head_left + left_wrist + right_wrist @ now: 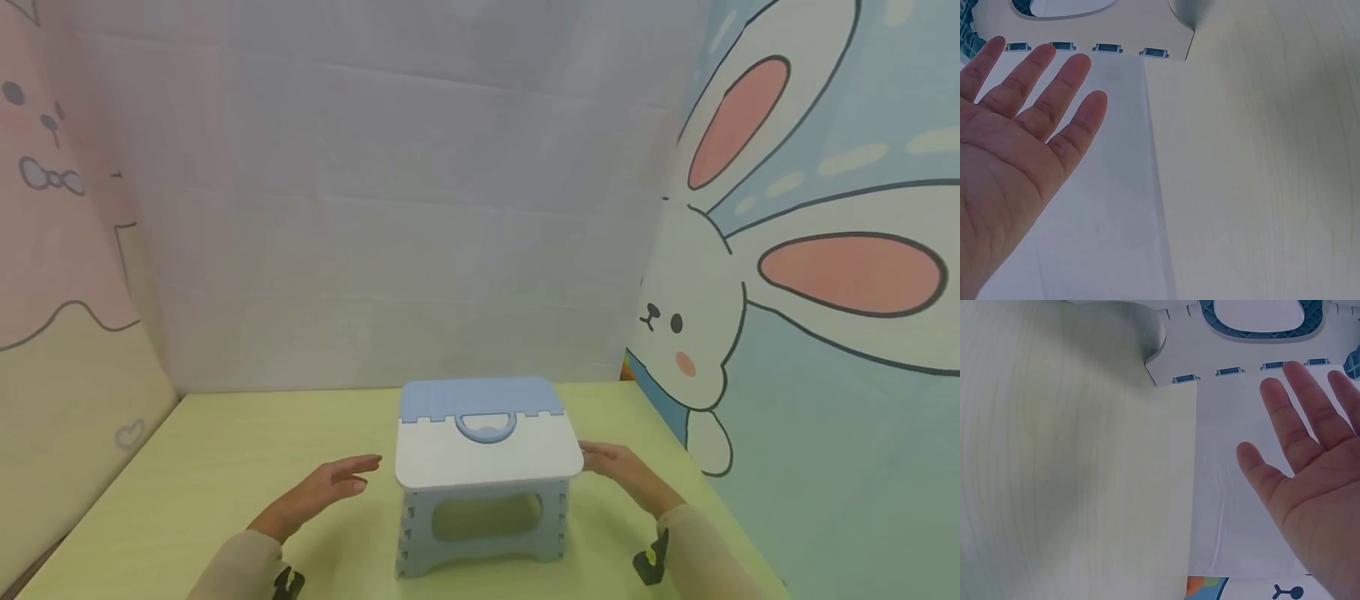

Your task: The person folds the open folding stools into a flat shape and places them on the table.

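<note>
In the head view, a white and light-blue step stool (480, 467) stands upright on the pale yellow surface (300, 429), its top fitted with a blue loop handle (486, 435) and its front panel (452, 549) cut by a wide opening. The left hand (330, 485) hovers on the stool's left, near it but apart, its fingers extended and its grip released. The right hand (613, 463) is at the stool's right edge, likewise released, with its fingertips meeting the edge of the top in the picture; whether they touch it cannot be told. A plain white sheet (390, 217) hangs behind, and a wall printed with a rabbit (697, 308) rises on the right. In the left wrist view, the palm shows with fingers spread and holding nothing, the stool's side panel with its row of blue slots lying beyond the fingertips. In the right wrist view, the fingers are also splayed and free, overlapping the stool's slotted edge, with the grained surface beside them and a bit of coloured print (1205, 588) at the bottom.
</note>
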A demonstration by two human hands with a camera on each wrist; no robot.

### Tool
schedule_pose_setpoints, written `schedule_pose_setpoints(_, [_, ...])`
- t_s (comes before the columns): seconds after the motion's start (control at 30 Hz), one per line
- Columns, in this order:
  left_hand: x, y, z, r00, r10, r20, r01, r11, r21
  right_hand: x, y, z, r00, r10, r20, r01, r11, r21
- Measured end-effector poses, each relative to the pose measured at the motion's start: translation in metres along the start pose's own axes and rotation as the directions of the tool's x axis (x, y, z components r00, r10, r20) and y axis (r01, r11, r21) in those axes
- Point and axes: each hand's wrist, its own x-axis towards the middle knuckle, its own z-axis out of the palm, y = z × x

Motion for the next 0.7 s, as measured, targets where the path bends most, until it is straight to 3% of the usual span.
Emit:
schedule_pose_setpoints(0.27, [0.006, 0.004, 0.008, 0.999, 0.004, -0.047, -0.004, 1.000, 0.004, -0.001, -0.002, 0.002, 0.999, -0.038, 0.004, 0.038, 0.999, 0.017])
schedule_pose_setpoints(0.5, [0.011, 0.006, 0.013, 0.999, 0.038, -0.024, -0.038, 0.999, 0.004, 0.000, -0.005, 0.005, 0.998, -0.067, -0.009, 0.067, 0.998, 0.002])
schedule_pose_setpoints(0.7, [0.017, 0.006, 0.017, 0.995, 0.098, -0.025, -0.096, 0.991, 0.093, 0.001, -0.005, 0.008, 0.999, -0.042, 0.018, 0.042, 0.999, 0.006])
